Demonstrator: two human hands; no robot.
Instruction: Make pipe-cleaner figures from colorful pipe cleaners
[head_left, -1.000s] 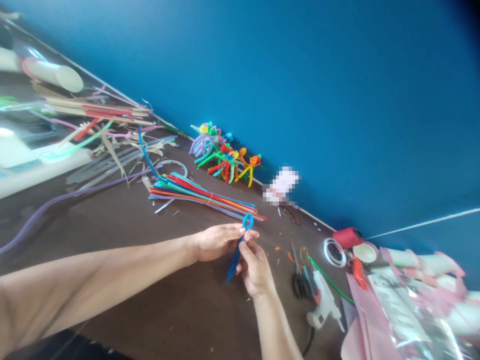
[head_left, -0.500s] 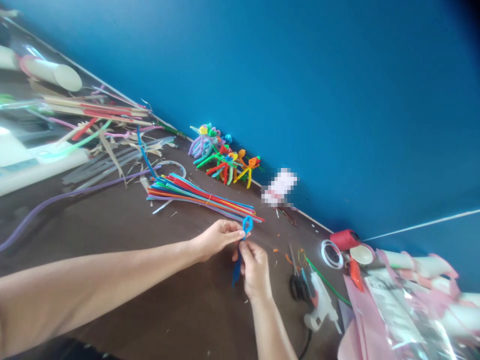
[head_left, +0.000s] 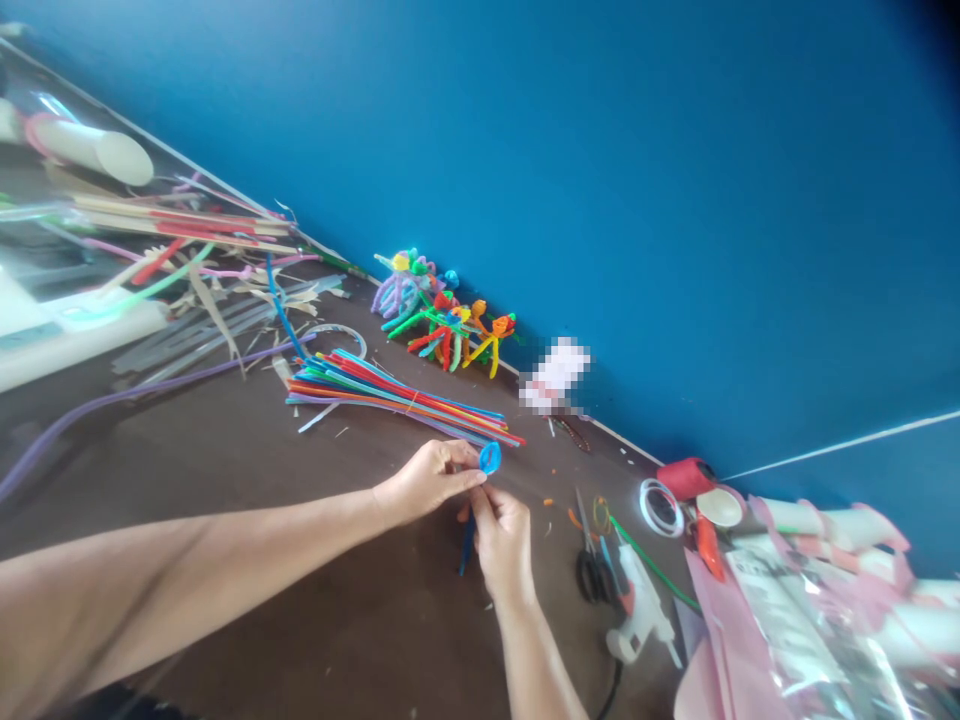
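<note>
A blue pipe cleaner point(head_left: 490, 458) is bent into a small round loop at its top, with its tail hanging down below the hands. My left hand point(head_left: 435, 478) pinches it just beside the loop. Close underneath, the fingers of my right hand point(head_left: 504, 540) are closed around its lower part; the fingertips partly hide the stem. Beyond the hands lies a tied bundle of coloured pipe cleaners point(head_left: 405, 398). Against the wall stands a group of small multicoloured pipe cleaner figures point(head_left: 450, 320).
Scissors point(head_left: 592, 570) and a white glue gun point(head_left: 643, 600) lie to the right. Further right are a roll of tape point(head_left: 661, 508), a red spool point(head_left: 684, 480) and pink sheets point(head_left: 724, 630). Sticks and scraps point(head_left: 187, 220) clutter the left. A blue wall point(head_left: 600, 200) bounds the table.
The blue loop has turned and looks rounder and smaller, sitting closer to the left fingertips. The view has shifted slightly; both hands keep their grip.
</note>
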